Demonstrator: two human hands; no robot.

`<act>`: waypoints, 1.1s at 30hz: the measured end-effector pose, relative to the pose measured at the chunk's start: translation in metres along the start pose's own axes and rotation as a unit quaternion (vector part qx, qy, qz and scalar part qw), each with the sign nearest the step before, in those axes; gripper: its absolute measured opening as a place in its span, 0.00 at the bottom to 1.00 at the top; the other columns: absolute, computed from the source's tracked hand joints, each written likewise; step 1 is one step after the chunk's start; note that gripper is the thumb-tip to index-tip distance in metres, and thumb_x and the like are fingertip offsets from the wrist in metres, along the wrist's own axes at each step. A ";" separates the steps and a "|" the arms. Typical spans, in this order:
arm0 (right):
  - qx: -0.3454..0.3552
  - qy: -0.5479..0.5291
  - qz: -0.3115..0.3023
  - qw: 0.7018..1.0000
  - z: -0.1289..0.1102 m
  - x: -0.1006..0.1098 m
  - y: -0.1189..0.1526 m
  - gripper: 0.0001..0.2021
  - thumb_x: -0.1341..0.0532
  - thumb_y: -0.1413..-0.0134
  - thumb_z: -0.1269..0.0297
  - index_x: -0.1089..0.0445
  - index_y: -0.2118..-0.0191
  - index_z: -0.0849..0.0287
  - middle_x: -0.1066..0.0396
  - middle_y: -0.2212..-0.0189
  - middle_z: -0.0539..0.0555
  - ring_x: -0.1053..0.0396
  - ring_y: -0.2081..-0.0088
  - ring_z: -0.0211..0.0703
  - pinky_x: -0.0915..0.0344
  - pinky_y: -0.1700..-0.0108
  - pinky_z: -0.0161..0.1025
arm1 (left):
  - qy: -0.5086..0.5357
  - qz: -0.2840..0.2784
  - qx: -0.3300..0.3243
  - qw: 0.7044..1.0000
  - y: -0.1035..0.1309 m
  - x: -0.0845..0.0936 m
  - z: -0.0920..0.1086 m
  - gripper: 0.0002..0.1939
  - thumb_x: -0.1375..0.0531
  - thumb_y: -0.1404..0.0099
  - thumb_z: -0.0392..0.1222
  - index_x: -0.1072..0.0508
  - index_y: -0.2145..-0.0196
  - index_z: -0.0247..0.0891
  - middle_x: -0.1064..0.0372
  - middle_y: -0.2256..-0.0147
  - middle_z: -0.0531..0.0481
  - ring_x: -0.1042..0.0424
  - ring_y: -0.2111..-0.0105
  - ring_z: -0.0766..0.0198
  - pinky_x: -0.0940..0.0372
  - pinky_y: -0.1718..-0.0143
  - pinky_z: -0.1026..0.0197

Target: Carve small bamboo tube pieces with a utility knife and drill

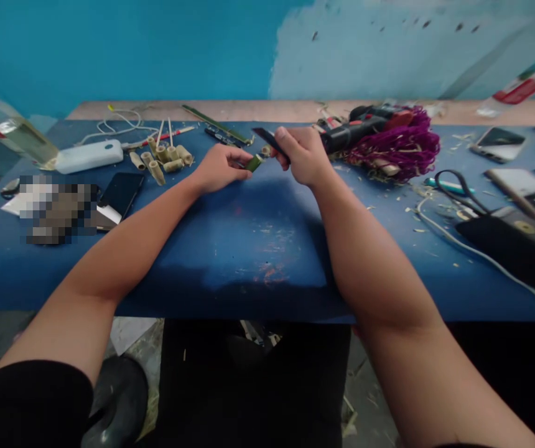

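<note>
Left of the left hand (217, 169), a bottle (9, 124) of yellowish liquid (33, 142).

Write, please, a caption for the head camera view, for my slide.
Left hand holds a short green piece, right hand a dark knife-like tool, above a blue tabletop.

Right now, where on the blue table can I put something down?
The table's widest bare patch is between the forearms, nearer than the green piece in the left hand and the dark tool in the right hand. A smaller one lies between the black phone and the front edge. It's crowded around the tan tubes, purple bundle and right-side phones.
</note>
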State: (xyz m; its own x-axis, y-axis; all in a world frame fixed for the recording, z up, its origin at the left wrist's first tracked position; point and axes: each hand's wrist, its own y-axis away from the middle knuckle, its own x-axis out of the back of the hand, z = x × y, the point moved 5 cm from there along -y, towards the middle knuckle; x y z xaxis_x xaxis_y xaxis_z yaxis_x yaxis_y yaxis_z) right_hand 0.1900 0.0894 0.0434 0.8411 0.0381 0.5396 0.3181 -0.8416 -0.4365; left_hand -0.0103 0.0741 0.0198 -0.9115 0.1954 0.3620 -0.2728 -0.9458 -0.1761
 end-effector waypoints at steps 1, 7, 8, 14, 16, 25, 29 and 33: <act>-0.003 0.002 -0.004 1.000 0.002 -0.001 -0.001 0.43 0.52 0.43 0.10 0.30 0.73 0.48 0.36 0.81 0.50 0.34 0.76 0.44 0.34 0.68 0.45 | 0.004 0.015 0.001 1.000 0.000 0.005 0.001 0.14 0.25 0.50 0.31 0.18 0.64 0.35 0.17 0.64 0.50 0.19 0.61 0.60 0.26 0.53 0.56; -0.044 0.055 -0.009 0.997 0.016 -0.001 -0.002 0.44 0.53 0.38 0.14 0.29 0.77 0.50 0.35 0.82 0.54 0.31 0.75 0.47 0.32 0.66 0.47 | 0.065 0.076 0.027 0.995 -0.004 0.031 -0.004 0.13 0.25 0.46 0.33 0.21 0.64 0.37 0.21 0.70 0.49 0.24 0.69 0.64 0.31 0.61 0.57; -0.055 0.067 -0.012 0.996 0.017 -0.001 -0.002 0.44 0.54 0.35 0.15 0.29 0.78 0.51 0.34 0.82 0.55 0.30 0.74 0.48 0.31 0.65 0.47 | 0.068 0.076 0.031 0.994 -0.005 0.033 -0.005 0.10 0.25 0.45 0.34 0.21 0.66 0.38 0.21 0.71 0.49 0.25 0.71 0.64 0.32 0.62 0.57; -0.061 0.219 -0.115 0.967 0.006 -0.011 0.000 0.33 0.47 0.24 0.40 0.34 0.80 0.50 0.30 0.80 0.57 0.29 0.69 0.52 0.31 0.54 0.50 | 0.094 0.042 0.046 0.994 -0.005 0.029 -0.012 0.10 0.25 0.45 0.34 0.15 0.64 0.38 0.19 0.69 0.47 0.27 0.71 0.65 0.36 0.64 0.57; -0.052 0.258 -0.140 0.954 0.003 -0.014 0.001 0.31 0.45 0.24 0.45 0.37 0.81 0.51 0.28 0.77 0.58 0.30 0.69 0.51 0.33 0.54 0.50 | 0.108 0.026 0.049 0.993 -0.003 0.025 -0.012 0.12 0.23 0.47 0.35 0.15 0.64 0.37 0.18 0.68 0.46 0.26 0.70 0.64 0.36 0.64 0.58; -0.073 0.371 -0.163 0.911 -0.005 -0.011 0.004 0.28 0.49 0.22 0.48 0.21 0.68 0.55 0.19 0.62 0.64 0.24 0.56 0.59 0.34 0.50 0.50 | 0.055 -0.006 0.041 0.998 0.001 0.013 -0.009 0.12 0.23 0.44 0.41 0.11 0.62 0.38 0.17 0.67 0.47 0.26 0.68 0.64 0.34 0.62 0.59; -0.097 0.405 -0.139 0.899 -0.009 -0.008 0.006 0.30 0.53 0.20 0.47 0.16 0.57 0.57 0.16 0.54 0.65 0.22 0.52 0.59 0.34 0.50 0.47 | 0.062 -0.010 0.052 0.997 0.001 0.011 -0.010 0.13 0.23 0.44 0.39 0.11 0.60 0.37 0.15 0.64 0.46 0.24 0.65 0.64 0.30 0.55 0.57; -0.098 0.376 -0.124 0.913 -0.012 -0.012 0.007 0.32 0.54 0.19 0.44 0.16 0.56 0.55 0.16 0.54 0.63 0.22 0.52 0.57 0.36 0.53 0.45 | 0.064 -0.017 0.041 0.997 0.001 0.008 -0.009 0.14 0.23 0.44 0.38 0.11 0.58 0.36 0.16 0.64 0.47 0.24 0.67 0.65 0.30 0.56 0.58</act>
State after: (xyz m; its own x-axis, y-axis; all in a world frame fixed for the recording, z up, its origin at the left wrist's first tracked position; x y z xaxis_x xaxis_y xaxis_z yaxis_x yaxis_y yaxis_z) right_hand 0.1765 0.0768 0.0431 0.1932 -0.0783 0.9780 0.3123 -0.9401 -0.1370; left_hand -0.0207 0.0766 0.0143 -0.9356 0.2535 0.2458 -0.2820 -0.9554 -0.0881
